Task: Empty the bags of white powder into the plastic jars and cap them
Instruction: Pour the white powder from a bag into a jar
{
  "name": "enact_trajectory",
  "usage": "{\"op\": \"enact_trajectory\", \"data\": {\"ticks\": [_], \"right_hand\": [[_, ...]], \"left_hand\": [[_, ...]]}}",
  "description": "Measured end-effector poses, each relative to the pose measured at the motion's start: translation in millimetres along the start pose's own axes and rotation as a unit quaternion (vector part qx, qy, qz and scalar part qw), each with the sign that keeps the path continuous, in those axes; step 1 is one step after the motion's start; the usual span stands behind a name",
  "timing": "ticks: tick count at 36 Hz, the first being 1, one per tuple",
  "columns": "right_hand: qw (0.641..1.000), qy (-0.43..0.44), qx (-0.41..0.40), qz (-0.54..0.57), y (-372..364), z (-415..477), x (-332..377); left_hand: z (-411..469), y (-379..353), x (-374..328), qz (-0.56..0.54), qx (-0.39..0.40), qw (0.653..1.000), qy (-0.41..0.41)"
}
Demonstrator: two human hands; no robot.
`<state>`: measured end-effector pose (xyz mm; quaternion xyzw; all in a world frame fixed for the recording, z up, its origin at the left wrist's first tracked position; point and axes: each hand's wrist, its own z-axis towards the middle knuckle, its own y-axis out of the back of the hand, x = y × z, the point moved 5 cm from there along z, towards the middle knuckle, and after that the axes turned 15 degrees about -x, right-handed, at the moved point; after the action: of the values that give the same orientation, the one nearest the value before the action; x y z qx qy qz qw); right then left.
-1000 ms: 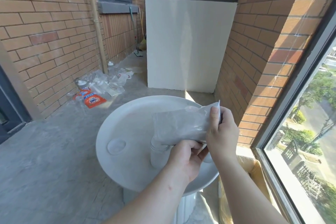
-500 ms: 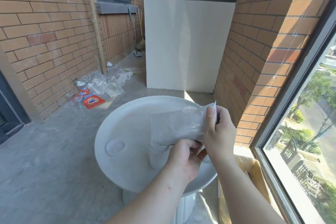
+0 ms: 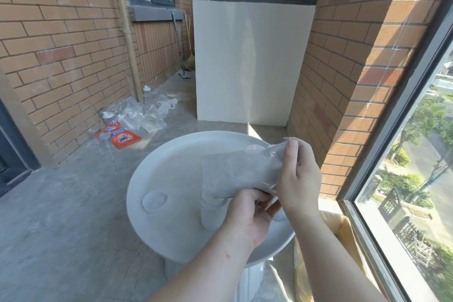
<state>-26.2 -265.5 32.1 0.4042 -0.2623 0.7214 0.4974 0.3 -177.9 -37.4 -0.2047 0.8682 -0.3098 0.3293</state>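
Right of centre in the frame, the bag (image 3: 240,171) of powder is tilted, its low end over the mouth of the jar (image 3: 210,214) standing on the round white surface (image 3: 171,167). The right hand (image 3: 299,179) has its fingers clamped on the raised end. The left hand (image 3: 247,218) has its fingers curled round the lower edge.
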Motion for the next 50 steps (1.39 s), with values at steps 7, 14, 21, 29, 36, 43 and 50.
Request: {"op": "enact_trajectory", "data": {"ticks": [7,14,21,29,36,43,50], "right_hand": [[1.000,0.000,-0.001,-0.014,-0.7,3.2,-1.5],[1.000,0.013,-0.010,-0.015,1.6,3.8,4.6],[1.000,0.004,-0.011,-0.011,2.9,5.0,6.1],[0.999,0.018,0.003,-0.028,3.2,5.7,1.3],[1.000,0.026,-0.003,-0.010,3.7,6.5,11.4],[0.999,0.042,-0.007,0.005,3.5,6.8,20.7],[0.999,0.045,-0.005,0.012,2.0,5.4,23.9]], "left_hand": [[0.4,-0.3,-0.9,-0.003,0.004,1.000,-0.003],[-1.7,-0.3,-0.1,-0.008,0.004,1.000,0.000],[1.1,-0.3,-0.1,-0.012,0.006,1.000,0.001],[1.5,1.1,-0.7,-0.011,0.008,1.000,0.000],[2.3,3.2,-0.8,-0.022,-0.015,1.000,0.001],[2.7,4.2,-1.9,-0.031,-0.027,0.999,0.001],[7.0,8.7,-1.7,-0.043,-0.039,0.998,0.003]]}}
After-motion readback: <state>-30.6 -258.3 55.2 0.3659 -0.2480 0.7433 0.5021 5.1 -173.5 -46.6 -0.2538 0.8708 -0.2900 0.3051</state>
